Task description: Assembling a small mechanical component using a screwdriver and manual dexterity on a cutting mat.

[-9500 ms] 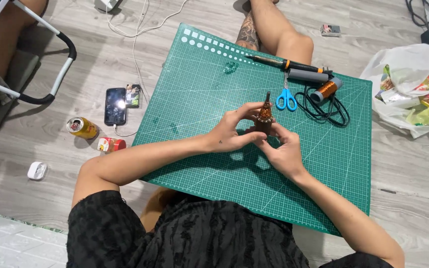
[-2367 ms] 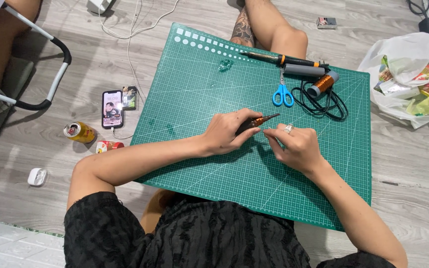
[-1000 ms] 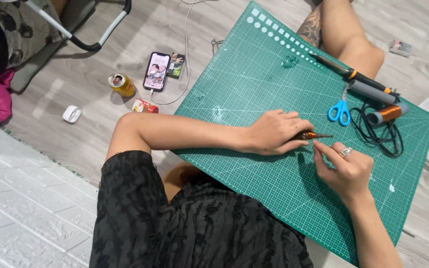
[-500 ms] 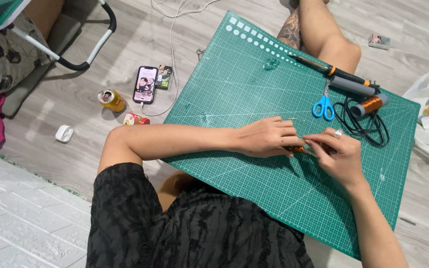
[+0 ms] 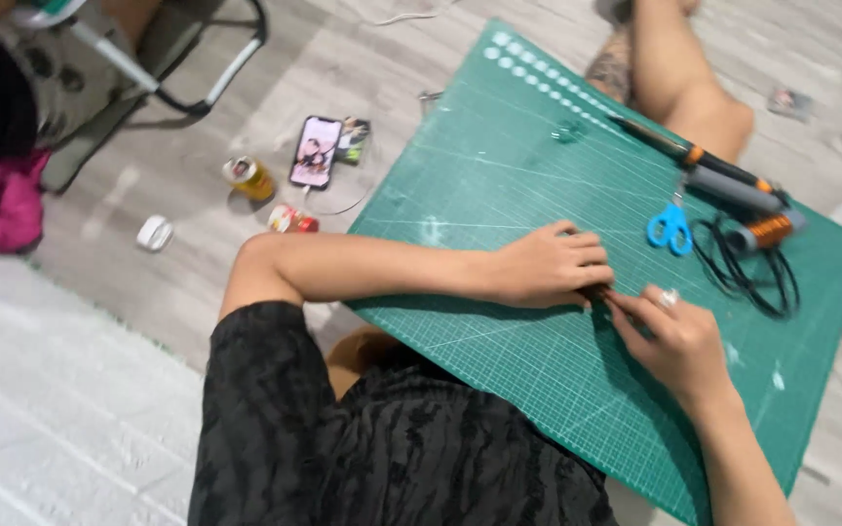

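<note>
Looking down at the green cutting mat [image 5: 499, 185], we note both hands meeting near its middle over a small dark slender piece [image 5: 598, 291], which is mostly hidden between them. The left hand [image 5: 550, 267] lies curled and palm-down, pressing the piece to the mat; the right hand [image 5: 676, 336] pinches at its right end with narrowed fingers. The piece lies directly between the hands, touching both; its long axis seems to run left to right, though too little shows to be sure. We see only a dark sliver; colour and shape are otherwise unclear. Blue-handled scissors [image 5: 671, 225] and an orange spool [image 5: 767, 232] lie farther right, well apart.
</note>
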